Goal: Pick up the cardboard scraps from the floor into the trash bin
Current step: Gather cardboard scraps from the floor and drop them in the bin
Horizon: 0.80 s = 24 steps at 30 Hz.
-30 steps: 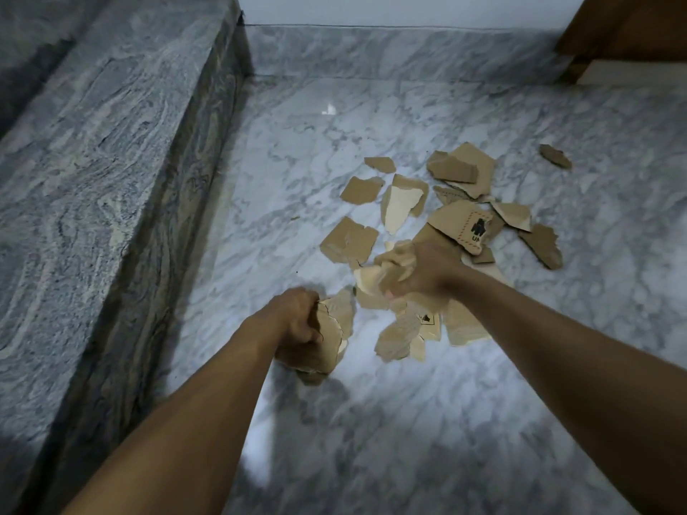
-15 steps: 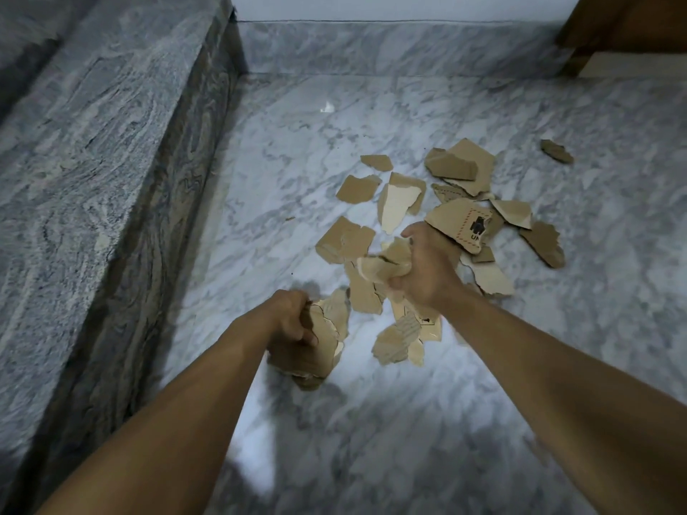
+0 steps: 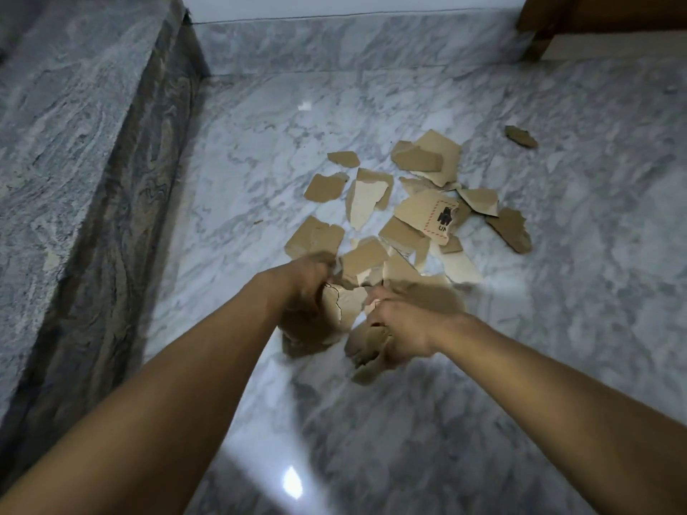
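Several torn brown cardboard scraps (image 3: 409,202) lie scattered on the white marble floor (image 3: 557,328); one carries a black printed mark (image 3: 433,213), and a lone scrap (image 3: 520,136) lies apart at the far right. My left hand (image 3: 305,288) is shut on a bundle of scraps (image 3: 334,310) held just above the floor. My right hand (image 3: 405,328), blurred by motion, sits right beside it and grips more scraps (image 3: 366,347) that hang below its fingers. The two handfuls touch. No trash bin is in view.
A raised grey granite step (image 3: 74,161) runs along the left side. A marble skirting (image 3: 353,46) closes the far end, with a wooden door frame (image 3: 539,27) at the top right.
My right hand has pulled back from the pile toward me with its scraps, coming beside my left hand. My left hand has shifted forward and right, still holding its bundle.
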Available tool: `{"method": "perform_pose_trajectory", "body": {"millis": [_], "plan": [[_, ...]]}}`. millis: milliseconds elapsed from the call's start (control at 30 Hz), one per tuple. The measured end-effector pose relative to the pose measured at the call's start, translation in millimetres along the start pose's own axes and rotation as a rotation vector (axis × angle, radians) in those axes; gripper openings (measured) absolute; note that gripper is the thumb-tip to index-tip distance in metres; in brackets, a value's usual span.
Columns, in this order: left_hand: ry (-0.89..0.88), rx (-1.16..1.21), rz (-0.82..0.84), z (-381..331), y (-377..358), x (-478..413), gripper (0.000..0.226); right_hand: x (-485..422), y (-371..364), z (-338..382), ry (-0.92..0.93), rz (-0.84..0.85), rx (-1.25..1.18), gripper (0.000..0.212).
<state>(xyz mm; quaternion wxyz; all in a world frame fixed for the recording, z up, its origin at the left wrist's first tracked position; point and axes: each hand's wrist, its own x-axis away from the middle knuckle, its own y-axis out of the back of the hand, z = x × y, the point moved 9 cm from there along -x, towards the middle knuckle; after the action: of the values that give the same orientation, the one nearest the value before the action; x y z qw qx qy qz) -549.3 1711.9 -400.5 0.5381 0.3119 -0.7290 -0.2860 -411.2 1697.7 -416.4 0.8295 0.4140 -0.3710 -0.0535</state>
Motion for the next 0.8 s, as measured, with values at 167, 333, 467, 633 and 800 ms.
{"method": "perform_pose_trajectory", "body": {"millis": [167, 333, 467, 633, 800], "plan": [[0.102, 0.088, -0.067, 18, -9, 3, 0.054, -7, -2, 23, 0.101, -0.171, 0.247, 0.054], [0.174, 0.12, -0.096, 27, -13, 10, 0.046, 0, -1, 26, 0.082, -0.149, 0.253, 0.048], [0.222, 0.18, -0.099, 31, -14, 17, 0.068, 5, -14, 13, 0.025, -0.106, -0.058, 0.055], [0.328, 0.368, -0.089, 47, -13, 42, 0.065, 23, 10, -31, -0.185, -0.226, -0.427, 0.063], [0.307, 0.767, -0.229, 47, 7, 62, 0.029, 46, 48, -64, -0.208, -0.424, -1.053, 0.073]]}}
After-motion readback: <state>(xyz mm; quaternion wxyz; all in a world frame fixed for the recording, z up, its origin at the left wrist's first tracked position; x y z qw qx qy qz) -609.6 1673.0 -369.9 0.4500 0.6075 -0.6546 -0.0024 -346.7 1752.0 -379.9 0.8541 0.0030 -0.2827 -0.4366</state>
